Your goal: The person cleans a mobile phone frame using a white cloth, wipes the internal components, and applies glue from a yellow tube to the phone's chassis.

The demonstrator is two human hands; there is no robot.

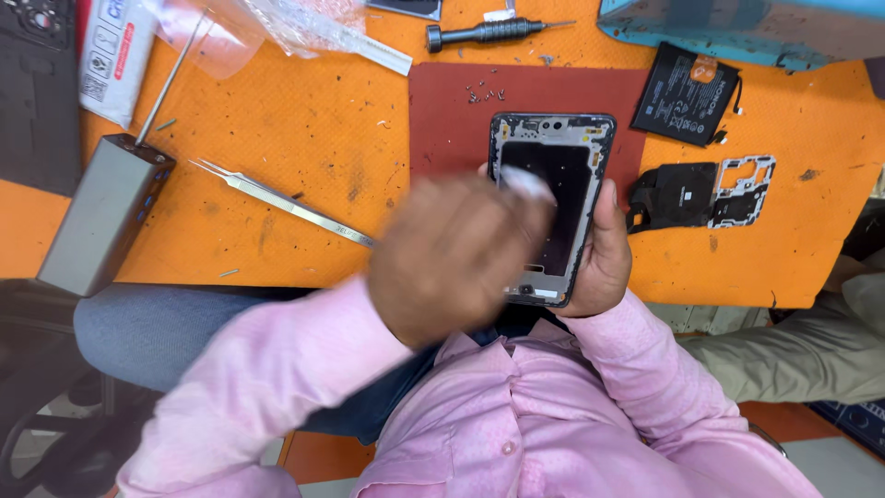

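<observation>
- A smooth grey metal box (101,217), a long rectangular block, lies on the pitted orange work mat (304,129), at about 9 o'clock from the phone and well apart from it.
- Slim steel tweezers (277,198) lie between box and phone, tips toward 10 o'clock.
- The left hand (452,258), blurred by motion, hovers over the phone's lower left. A small white scrap (527,183) shows at its fingertips. How tightly the fingers close cannot be told.
- A knurled dark metal screwdriver (489,32) lies at 11 o'clock, tip toward 3 o'clock.
- Tiny loose screws (484,94) are scattered on a flat dark red pad (442,129).
- The opened phone frame (553,203), a glossy black rounded rectangle with its insides bare, sits at centre. Its long axis runs 12 to 6, camera end at 12, away from the person.
- The right hand (604,258) cradles the frame from beneath, thumb wrapped over its right edge, holding it firmly.
- A flat black battery (684,92) lies at 2 o'clock.
- A black inner cover plate (701,194) lies at 3 o'clock, just beside the right hand.
</observation>
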